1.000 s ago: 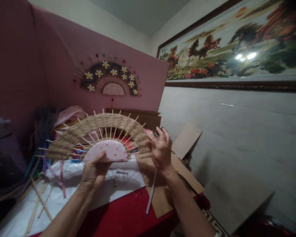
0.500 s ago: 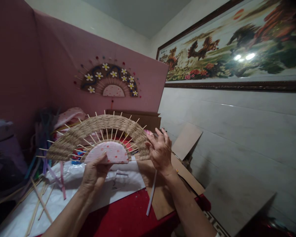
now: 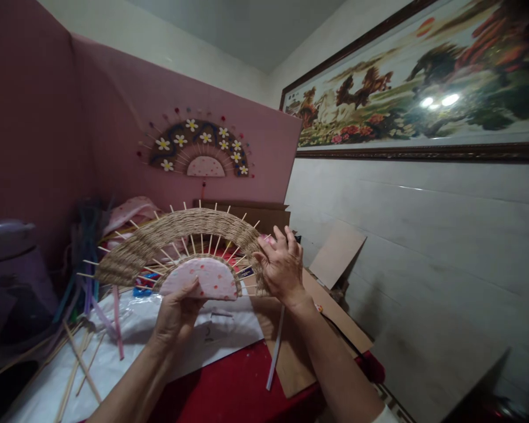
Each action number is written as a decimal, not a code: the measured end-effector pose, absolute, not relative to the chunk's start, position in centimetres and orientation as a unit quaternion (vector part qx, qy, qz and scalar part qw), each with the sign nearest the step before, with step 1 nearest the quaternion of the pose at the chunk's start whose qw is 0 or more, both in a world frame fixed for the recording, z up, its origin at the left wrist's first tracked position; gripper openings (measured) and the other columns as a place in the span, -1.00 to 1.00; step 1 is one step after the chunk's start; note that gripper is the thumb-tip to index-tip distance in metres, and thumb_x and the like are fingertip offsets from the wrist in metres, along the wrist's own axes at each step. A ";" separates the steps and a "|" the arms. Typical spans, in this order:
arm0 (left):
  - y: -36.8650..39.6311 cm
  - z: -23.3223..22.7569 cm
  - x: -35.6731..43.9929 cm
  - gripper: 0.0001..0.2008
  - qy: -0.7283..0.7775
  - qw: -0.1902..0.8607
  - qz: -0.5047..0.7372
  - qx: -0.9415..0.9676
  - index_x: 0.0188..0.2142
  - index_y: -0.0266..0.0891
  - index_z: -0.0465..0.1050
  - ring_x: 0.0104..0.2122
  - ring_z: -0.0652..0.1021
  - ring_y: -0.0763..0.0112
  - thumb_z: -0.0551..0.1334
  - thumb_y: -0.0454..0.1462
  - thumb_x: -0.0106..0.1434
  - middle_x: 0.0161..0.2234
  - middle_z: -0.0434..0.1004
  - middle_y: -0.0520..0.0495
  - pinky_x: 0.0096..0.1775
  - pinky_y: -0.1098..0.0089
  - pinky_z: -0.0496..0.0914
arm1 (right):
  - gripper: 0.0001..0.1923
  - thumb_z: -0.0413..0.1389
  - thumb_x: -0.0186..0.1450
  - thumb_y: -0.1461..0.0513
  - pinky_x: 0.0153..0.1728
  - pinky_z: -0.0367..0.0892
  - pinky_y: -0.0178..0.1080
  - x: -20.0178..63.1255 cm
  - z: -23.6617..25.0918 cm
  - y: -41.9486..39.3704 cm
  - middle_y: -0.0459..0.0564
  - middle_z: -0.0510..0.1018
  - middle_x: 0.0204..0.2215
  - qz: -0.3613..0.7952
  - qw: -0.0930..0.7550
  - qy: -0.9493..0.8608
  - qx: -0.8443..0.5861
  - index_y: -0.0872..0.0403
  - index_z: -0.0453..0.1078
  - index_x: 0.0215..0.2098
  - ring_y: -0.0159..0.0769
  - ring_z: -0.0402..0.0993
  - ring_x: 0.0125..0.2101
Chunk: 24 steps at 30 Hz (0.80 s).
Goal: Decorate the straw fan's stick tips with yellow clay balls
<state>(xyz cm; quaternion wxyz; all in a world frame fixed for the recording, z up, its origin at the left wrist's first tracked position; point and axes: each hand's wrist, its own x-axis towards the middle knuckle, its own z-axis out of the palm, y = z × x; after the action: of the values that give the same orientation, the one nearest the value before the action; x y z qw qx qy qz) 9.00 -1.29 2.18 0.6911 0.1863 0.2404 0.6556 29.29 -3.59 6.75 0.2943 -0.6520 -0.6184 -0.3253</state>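
I hold up a half-round woven fan (image 3: 176, 232) of tan cord wound over thin wooden spokes, with a pink dotted half-disc (image 3: 205, 279) at its base. My left hand (image 3: 176, 314) grips that pink base from below, thumb on its face. My right hand (image 3: 282, 267) rests on the fan's right end, fingers spread against the woven band and spoke tips. A white strip (image 3: 275, 346) hangs down under my right wrist.
A finished flowered fan (image 3: 198, 147) hangs on the pink board behind. Loose wooden sticks (image 3: 77, 364) and coloured strips (image 3: 86, 282) lie at left on white plastic (image 3: 127, 335) over a red table (image 3: 229, 390). Cardboard sheets (image 3: 335, 252) lean at right under a framed horse picture (image 3: 423, 88).
The fan and both hands sit slightly lower and further right in view. My right hand has closed in a little on the fan's right end.
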 end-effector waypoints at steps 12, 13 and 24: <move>-1.0 1.5 9.4 -0.79 0.268 0.701 0.628 0.206 -0.35 -0.34 0.48 -0.48 0.59 0.38 0.20 -0.57 0.05 -0.43 0.61 -0.06 -0.47 0.41 0.53 | -0.54 -0.14 0.35 -0.06 0.12 -0.01 0.00 28.5 8.2 -3.6 0.07 0.19 0.22 -0.332 0.316 -0.633 -0.624 -0.14 0.35 0.09 -0.04 -0.11 0.25; -1.1 1.4 9.4 -0.79 0.267 0.700 0.628 0.208 -0.35 -0.34 0.48 -0.49 0.59 0.39 0.20 -0.57 0.04 -0.43 0.61 -0.06 -0.47 0.41 0.53 | -0.53 -0.14 0.34 -0.07 0.11 -0.01 0.02 28.2 8.4 -3.4 0.07 0.18 0.23 -0.332 0.311 -0.639 -0.621 -0.15 0.33 0.10 -0.03 -0.12 0.25; -2.1 1.9 9.8 -0.85 0.263 0.705 0.608 0.254 -0.36 -0.39 0.49 -0.48 0.59 0.36 0.24 -0.52 0.03 -0.43 0.61 -0.11 -0.45 0.40 0.54 | -0.52 -0.16 0.33 -0.10 0.07 -0.01 0.03 27.2 9.5 -0.9 0.09 0.17 0.24 -0.307 0.261 -0.681 -0.612 -0.13 0.36 0.06 -0.01 -0.15 0.27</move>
<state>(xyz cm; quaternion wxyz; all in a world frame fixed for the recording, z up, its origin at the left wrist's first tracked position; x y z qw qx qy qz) 9.80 -2.07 1.94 0.7046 0.2536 0.2632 0.6082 27.20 -0.86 9.50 0.2612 -0.6119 -0.6806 -0.3068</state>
